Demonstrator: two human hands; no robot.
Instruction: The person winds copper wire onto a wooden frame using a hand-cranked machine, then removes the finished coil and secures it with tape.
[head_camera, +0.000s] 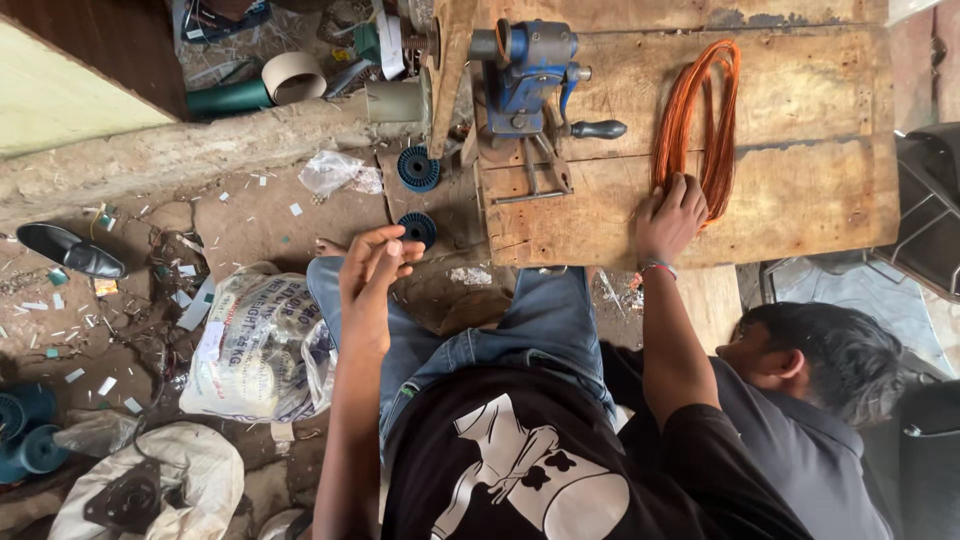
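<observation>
Where the right hand (668, 218) presses, copper wire coil (697, 120) touches; grip seemingly loose.
</observation>
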